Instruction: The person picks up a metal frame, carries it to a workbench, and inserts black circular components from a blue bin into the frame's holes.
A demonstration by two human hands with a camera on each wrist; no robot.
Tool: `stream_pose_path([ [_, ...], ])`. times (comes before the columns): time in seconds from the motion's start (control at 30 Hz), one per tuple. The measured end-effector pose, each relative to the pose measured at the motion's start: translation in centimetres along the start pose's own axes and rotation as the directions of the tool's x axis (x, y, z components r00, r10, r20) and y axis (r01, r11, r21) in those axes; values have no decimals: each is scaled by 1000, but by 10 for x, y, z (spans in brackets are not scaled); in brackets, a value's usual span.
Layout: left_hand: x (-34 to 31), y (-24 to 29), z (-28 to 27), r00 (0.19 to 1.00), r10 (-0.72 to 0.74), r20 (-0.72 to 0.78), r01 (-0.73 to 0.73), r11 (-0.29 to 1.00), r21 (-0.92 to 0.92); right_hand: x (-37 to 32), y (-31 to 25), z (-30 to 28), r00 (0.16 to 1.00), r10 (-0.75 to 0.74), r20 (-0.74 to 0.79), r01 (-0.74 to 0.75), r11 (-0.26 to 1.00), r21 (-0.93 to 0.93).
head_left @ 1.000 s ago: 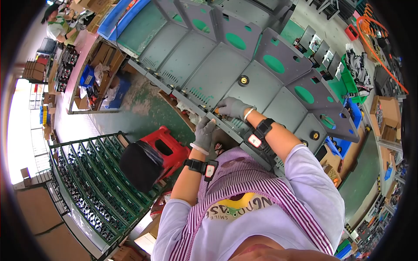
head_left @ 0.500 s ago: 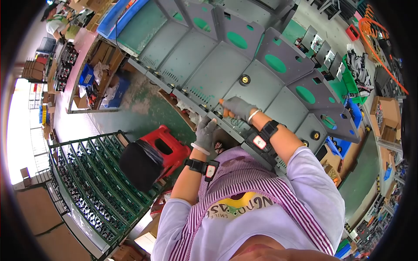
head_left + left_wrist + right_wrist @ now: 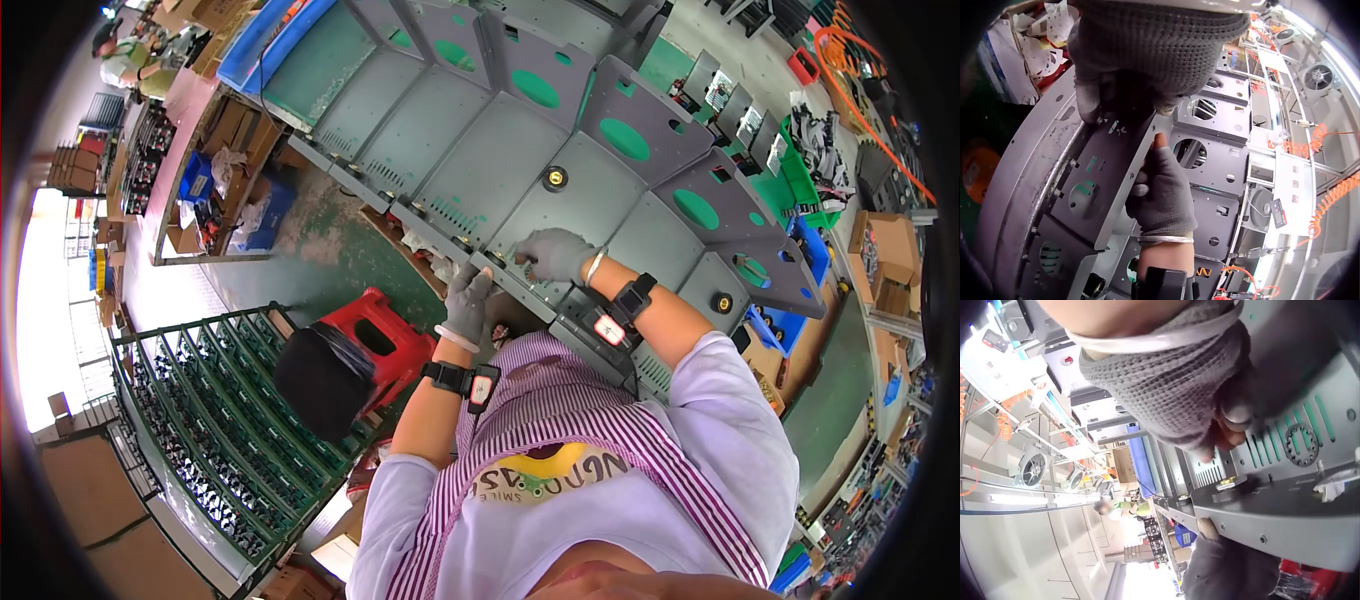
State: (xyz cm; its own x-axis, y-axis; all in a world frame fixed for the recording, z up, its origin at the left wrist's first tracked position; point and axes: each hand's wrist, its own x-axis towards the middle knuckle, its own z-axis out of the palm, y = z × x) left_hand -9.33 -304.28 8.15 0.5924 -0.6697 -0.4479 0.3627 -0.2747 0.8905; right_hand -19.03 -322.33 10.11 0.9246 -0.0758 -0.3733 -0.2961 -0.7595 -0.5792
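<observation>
A row of grey sheet-metal panels with upright flanges lies in front of me. My left hand, in a grey glove with bare fingertips, grips the panels' near edge, its thumb on the front lip. My right hand, gloved alike, is low over the same panel beside the left, fingers bent down near the slots. In the right wrist view a toothed metal ring lies across those slots, just beyond the fingers. The right palm is hidden, and I cannot tell whether the fingers pinch anything small.
Black round fittings with brass centres sit on the panels. A red stool with a black cover and a green rack of parts stand at left. Blue bins and a green crate are at right. Another person is far left.
My right hand has shifted a little right and back toward me, its index finger first stretched out, then bent down. The left hand stays on the edge.
</observation>
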Motion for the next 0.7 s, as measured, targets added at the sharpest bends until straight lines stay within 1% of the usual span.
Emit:
stream_pose_path([
  [0.03,0,-1,0,1000,1,-3,-1,1000,21,-5,-4,5,999,-12,-33,10,998,-70],
  [0.1,1,-5,-1,1000,5,-2,-5,998,-60,-14,-12,16,994,-35,-108,11,978,-210],
  [0.13,3,-8,-1,1000,8,10,-7,995,-97,-18,-13,18,985,-68,-158,36,980,-198],
  [0.2,7,-16,-4,1000,-3,-6,2,997,-83,-19,-11,19,985,-19,-169,-14,981,-193],
  [0.27,3,-9,-2,1000,-23,-21,22,999,-44,-21,-12,22,977,52,-208,-93,977,-190],
  [0.33,-9,5,6,981,104,-162,-74,981,180,-30,-18,4,978,164,-132,-165,986,7],
  [0.37,-13,9,6,956,182,-231,-111,950,292,-37,-22,-7,976,200,-83,-191,976,105],
  [0.4,-5,-5,-4,891,327,-314,-192,900,392,-48,-21,-17,979,155,-136,-130,976,174],
  [0.43,-6,9,-1,857,469,-211,-311,799,514,-64,-22,-26,965,220,-144,-150,911,384],
  [0.47,-9,34,8,805,587,-87,-423,670,610,-84,-23,-35,949,284,-137,-157,801,577],
  [0.5,-11,58,19,731,680,50,-528,517,674,-105,-24,-43,931,346,-119,-150,655,740],
  [0.53,-7,76,29,805,571,161,-498,505,704,-130,-26,-51,904,399,-153,-134,604,786],
  [0.57,2,89,41,800,529,282,-532,409,741,-155,-26,-54,871,454,-186,-111,552,827],
  [0.63,25,108,70,764,398,508,-613,204,763,-204,-14,-41,773,511,-377,-56,646,761],
  [0.7,52,112,95,758,327,564,-614,68,786,-259,-3,-16,650,636,-416,-15,558,830],
])
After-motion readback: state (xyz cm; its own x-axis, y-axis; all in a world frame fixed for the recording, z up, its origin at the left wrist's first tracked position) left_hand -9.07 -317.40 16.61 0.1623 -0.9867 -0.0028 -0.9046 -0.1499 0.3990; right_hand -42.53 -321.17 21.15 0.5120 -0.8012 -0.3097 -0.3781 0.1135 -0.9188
